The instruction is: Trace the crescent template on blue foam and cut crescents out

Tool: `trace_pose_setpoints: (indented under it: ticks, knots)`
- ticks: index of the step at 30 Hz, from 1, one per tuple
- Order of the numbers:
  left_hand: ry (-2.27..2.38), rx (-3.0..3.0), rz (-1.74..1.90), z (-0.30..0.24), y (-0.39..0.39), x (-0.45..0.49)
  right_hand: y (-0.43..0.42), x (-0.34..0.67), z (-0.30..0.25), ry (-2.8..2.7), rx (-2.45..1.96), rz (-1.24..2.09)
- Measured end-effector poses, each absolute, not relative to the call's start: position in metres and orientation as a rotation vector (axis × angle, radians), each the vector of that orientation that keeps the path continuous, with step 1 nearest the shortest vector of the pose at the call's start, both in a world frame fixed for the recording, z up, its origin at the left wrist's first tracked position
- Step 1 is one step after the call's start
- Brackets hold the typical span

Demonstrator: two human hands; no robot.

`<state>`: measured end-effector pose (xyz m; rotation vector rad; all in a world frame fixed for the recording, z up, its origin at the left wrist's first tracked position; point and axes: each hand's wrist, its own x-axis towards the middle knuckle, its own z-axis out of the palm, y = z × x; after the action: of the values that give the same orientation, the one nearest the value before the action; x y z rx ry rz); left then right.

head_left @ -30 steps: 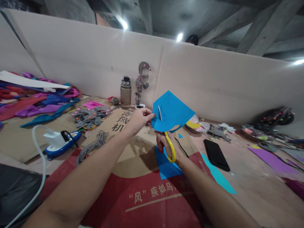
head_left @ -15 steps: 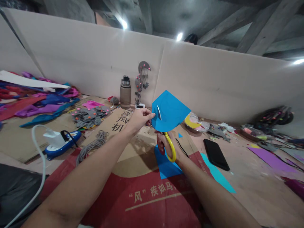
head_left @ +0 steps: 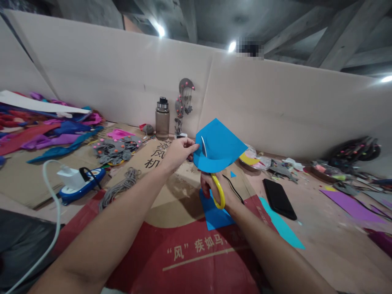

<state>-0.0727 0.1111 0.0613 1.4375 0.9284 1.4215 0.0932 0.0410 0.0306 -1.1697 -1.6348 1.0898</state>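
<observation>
My left hand [head_left: 184, 152] pinches the left edge of a blue sheet [head_left: 222, 141], which looks like felt or craft paper, held up above the table. In my right hand [head_left: 211, 185] is a pair of scissors [head_left: 219, 195] with yellow handles, gripped below the sheet. One blade pokes up through the slit in front of the sheet; the other blade is hidden. A curved strip along the sheet's lower edge is partly cut. Beneath my right hand lies another blue piece [head_left: 216, 216], and a small blue triangle [head_left: 233, 174] is beside it.
Flattened cardboard [head_left: 171, 208] covers the middle. A black phone [head_left: 279, 199] and turquoise piece [head_left: 283, 224] lie to the right. Left are grey cord [head_left: 121, 190], a power strip [head_left: 81, 187] and felt ornaments [head_left: 116, 149]. A bottle [head_left: 162, 118] stands before the white partition [head_left: 260, 102].
The scissors and my right hand have shifted slightly left, and the blue sheet has tilted a little with its lower strip swinging left. Both hands keep their hold.
</observation>
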Motion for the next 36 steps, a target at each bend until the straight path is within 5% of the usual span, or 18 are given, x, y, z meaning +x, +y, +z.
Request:
trace_pose_setpoints:
  ticks: [36]
  knots:
    - [0.896, 1.378, 1.42, 0.063, 0.106, -0.068, 0.043, 0.092, 0.021, -1.578, -1.101, 1.133]
